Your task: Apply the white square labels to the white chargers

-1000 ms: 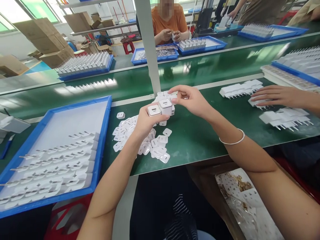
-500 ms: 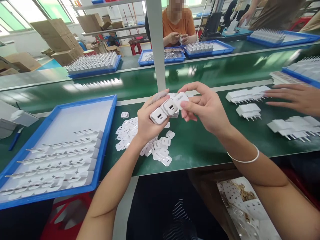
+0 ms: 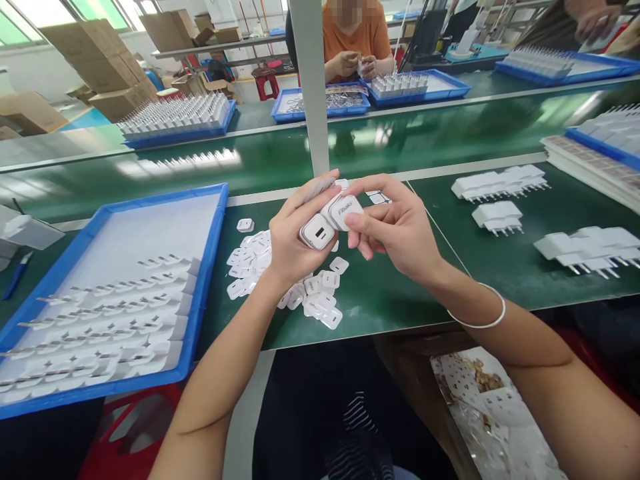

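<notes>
Head: chargers (image 3: 317,232) between hands (image 3: 287,243) (image 3: 407,233)

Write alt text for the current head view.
A person's left hand holds two white USB charger blocks while the right hand holds a printed white faceplate over one's end. Loose faceplates lie on the green workbench beside a blue tray of pronged chargers.
</notes>
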Motion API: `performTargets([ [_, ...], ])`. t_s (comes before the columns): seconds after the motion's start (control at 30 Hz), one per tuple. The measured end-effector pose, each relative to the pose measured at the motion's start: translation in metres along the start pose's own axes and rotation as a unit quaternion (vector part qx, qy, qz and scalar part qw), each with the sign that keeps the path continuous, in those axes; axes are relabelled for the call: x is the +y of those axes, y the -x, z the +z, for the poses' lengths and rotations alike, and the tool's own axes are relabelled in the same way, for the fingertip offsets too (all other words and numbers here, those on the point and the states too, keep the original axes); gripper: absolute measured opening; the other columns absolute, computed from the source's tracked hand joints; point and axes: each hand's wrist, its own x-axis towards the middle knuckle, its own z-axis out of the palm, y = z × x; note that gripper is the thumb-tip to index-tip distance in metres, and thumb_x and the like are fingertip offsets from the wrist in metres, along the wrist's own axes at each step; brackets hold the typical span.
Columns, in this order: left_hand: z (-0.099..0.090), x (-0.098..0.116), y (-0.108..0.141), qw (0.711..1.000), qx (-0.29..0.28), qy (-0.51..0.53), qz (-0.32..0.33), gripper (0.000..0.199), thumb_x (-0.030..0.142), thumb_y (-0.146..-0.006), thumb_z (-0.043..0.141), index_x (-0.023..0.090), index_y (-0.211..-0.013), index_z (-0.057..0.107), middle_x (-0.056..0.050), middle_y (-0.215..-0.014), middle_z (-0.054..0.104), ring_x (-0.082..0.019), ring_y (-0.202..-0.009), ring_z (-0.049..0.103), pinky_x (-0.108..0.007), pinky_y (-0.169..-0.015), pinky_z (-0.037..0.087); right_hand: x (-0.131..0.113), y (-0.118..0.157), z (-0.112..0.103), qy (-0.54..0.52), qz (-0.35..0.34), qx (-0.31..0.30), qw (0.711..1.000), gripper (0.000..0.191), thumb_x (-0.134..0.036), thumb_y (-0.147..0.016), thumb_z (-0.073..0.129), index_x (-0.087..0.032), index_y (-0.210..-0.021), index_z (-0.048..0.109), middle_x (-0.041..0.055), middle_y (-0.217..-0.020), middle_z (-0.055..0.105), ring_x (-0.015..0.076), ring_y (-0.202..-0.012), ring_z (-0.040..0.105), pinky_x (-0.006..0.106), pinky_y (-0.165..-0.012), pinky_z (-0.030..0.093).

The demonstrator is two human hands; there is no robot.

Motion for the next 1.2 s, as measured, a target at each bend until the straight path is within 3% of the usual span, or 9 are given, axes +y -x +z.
performTargets([
  [0.23, -0.002, 0.001, 0.000, 0.998, -0.016, -0.006, 0.063, 0.042, 0.025, -0.078, 0.077, 0.031, -0.120, 0.071, -0.003, -0.134, 0.065, -0.031, -0.129, 0.058, -0.051, -0.109, 0.047, -0.002, 0.000, 0.000, 0.001, 0.002, -0.002, 1.000, 0.034, -0.043, -0.083, 0.074, -0.028, -0.107, 0.056, -0.0066, -0.058, 0.062, 0.0103, -0.040, 0.051, 0.026, -0.041, 0.038],
  [0.6, -0.003, -0.004, 0.000, 0.999, -0.025, -0.015, 0.013, 0.044, 0.039, -0.072, 0.083, 0.031, -0.115, 0.072, -0.004, -0.136, 0.063, -0.036, -0.134, 0.053, -0.056, -0.111, 0.044, -0.002, -0.003, -0.004, -0.026, 0.031, -0.030, 0.999, 0.040, -0.046, -0.079, 0.077, -0.027, -0.106, 0.054, -0.0071, -0.058, 0.063, 0.0091, -0.038, 0.050, 0.024, -0.039, 0.037],
  [0.73, -0.003, -0.005, 0.000, 0.999, -0.027, 0.006, 0.030, 0.046, 0.036, -0.071, 0.085, 0.032, -0.115, 0.072, -0.003, -0.135, 0.064, -0.035, -0.134, 0.054, -0.055, -0.112, 0.044, -0.001, -0.004, -0.006, -0.033, 0.041, -0.044, 0.998, 0.040, -0.045, -0.080, 0.077, -0.026, -0.106, 0.054, -0.0072, -0.058, 0.064, 0.0081, -0.038, 0.049, 0.023, -0.039, 0.036],
  [0.97, -0.002, -0.003, 0.001, 1.000, -0.024, -0.005, 0.007, 0.043, 0.037, -0.070, 0.085, 0.030, -0.111, 0.074, -0.004, -0.133, 0.065, -0.036, -0.132, 0.055, -0.057, -0.111, 0.044, 0.003, -0.006, -0.008, -0.031, 0.065, -0.044, 0.996, 0.044, -0.046, -0.077, 0.079, -0.026, -0.104, 0.052, -0.0077, -0.057, 0.063, 0.0074, -0.038, 0.050, 0.021, -0.038, 0.034],
  [1.2, 0.005, 0.007, 0.005, 0.999, -0.006, 0.023, -0.028, 0.036, 0.029, -0.074, 0.081, 0.028, -0.110, 0.074, -0.005, -0.132, 0.065, -0.034, -0.135, 0.053, -0.054, -0.112, 0.043, 0.009, -0.004, -0.002, -0.033, 0.058, -0.006, 0.998, 0.042, -0.050, -0.076, 0.079, -0.025, -0.099, 0.054, -0.0094, -0.049, 0.056, 0.0092, -0.037, 0.047, 0.023, -0.038, 0.033],
])
